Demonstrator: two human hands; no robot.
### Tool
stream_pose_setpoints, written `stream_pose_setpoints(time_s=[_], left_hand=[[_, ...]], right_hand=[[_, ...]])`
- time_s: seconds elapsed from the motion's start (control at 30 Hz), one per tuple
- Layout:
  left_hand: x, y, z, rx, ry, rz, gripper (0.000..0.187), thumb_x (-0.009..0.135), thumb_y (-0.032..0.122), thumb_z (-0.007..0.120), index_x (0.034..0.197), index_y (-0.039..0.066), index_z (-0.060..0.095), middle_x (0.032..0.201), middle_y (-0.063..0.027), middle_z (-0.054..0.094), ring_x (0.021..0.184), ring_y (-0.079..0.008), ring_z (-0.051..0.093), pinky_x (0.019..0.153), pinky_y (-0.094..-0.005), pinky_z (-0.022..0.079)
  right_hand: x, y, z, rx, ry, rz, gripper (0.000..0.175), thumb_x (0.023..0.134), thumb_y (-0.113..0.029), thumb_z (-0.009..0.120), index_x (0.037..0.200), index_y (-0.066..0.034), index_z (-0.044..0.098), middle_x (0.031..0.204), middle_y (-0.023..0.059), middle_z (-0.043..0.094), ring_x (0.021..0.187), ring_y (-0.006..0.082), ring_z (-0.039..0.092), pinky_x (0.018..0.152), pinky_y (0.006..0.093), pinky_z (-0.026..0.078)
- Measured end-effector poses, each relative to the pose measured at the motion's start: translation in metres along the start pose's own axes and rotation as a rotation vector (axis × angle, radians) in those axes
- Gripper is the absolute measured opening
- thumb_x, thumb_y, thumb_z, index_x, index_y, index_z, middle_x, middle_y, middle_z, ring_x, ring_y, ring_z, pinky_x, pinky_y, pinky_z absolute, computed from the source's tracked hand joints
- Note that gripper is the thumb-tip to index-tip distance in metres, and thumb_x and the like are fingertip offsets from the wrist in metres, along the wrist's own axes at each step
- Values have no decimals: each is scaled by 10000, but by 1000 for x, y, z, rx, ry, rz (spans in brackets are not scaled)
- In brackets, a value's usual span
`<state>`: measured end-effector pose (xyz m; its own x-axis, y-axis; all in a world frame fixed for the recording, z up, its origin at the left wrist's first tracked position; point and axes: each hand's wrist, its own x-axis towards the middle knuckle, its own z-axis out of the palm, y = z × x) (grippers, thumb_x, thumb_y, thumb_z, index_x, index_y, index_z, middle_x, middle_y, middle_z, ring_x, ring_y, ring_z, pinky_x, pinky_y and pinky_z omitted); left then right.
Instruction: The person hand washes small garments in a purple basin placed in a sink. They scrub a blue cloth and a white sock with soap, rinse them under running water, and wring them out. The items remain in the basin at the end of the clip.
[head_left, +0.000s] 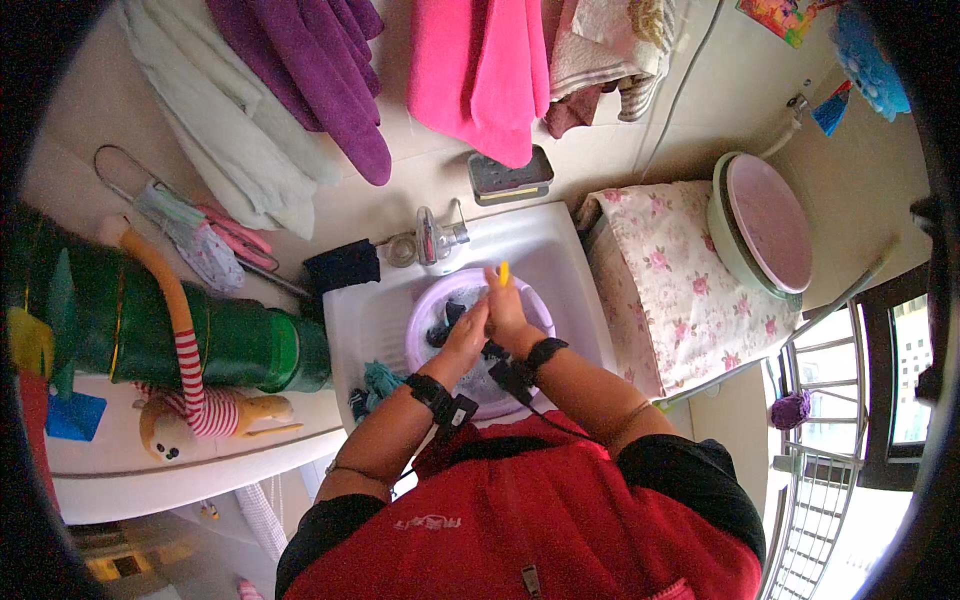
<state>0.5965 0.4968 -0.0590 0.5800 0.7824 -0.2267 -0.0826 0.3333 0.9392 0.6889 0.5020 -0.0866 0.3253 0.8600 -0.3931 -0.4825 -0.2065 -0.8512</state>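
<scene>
A lilac plastic basin (415, 315) with soapy water and dark cloth (453, 313) sits in the white sink (581, 300). My left hand (466, 330) is over the basin, its palm side against my right hand (507, 304). A small yellow object (504, 271) shows at the fingers of my right hand; what it is cannot be told. Whether my left hand grips anything is hidden. The chrome faucet (429, 236) stands behind the basin. Wet teal cloth (382, 381) lies in the sink left of my left forearm.
A black cloth (343, 265) lies on the sink's back left corner, and a black soap dish (511, 176) is behind. At right, a flower-patterned cover (652, 277) bears stacked basins (769, 223). Towels (480, 75) hang above; a green cylindrical container (225, 337) and plush monkey (214, 412) are left.
</scene>
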Motion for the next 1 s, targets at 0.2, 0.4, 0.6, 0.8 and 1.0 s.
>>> stream_pose_setpoints(time_s=[0.2,0.4,0.6,0.8,1.0], left_hand=[[13,-1,9,-400,134,-139,569,973,418,382,1445,137,234,1386,-25,378,1208,-144,422,971,-274,380],[7,-11,9,-291,107,-45,574,969,413,404,1442,144,223,1356,-26,383,1134,-142,457,950,-272,393],[12,-13,-2,-347,176,-119,386,951,435,423,1184,138,502,971,8,561,799,-113,538,642,-270,461],[-3,6,-11,-429,236,-93,402,929,456,456,1147,123,509,908,-13,554,772,-122,560,640,-276,485],[-16,5,-36,-273,98,-263,508,944,494,402,1278,115,452,1069,13,551,960,-130,547,808,-288,471]], right_hand=[[-15,-20,-6,-451,-160,-527,484,953,-314,450,1316,-2,378,1239,183,506,1148,262,483,980,348,369],[-24,-29,-6,-234,-248,-135,519,946,-247,467,1369,5,303,1280,182,478,1206,270,443,1005,346,350],[-29,-25,2,-418,-240,-459,518,926,-232,501,1360,-9,326,1257,187,492,1191,286,454,1013,346,336],[-39,-17,22,-546,-193,-773,515,919,-235,497,1324,42,340,1257,229,478,1177,328,456,999,385,347],[-39,-3,47,-84,1,-240,449,922,-305,508,1189,46,425,1094,222,530,1018,322,514,900,398,401]])
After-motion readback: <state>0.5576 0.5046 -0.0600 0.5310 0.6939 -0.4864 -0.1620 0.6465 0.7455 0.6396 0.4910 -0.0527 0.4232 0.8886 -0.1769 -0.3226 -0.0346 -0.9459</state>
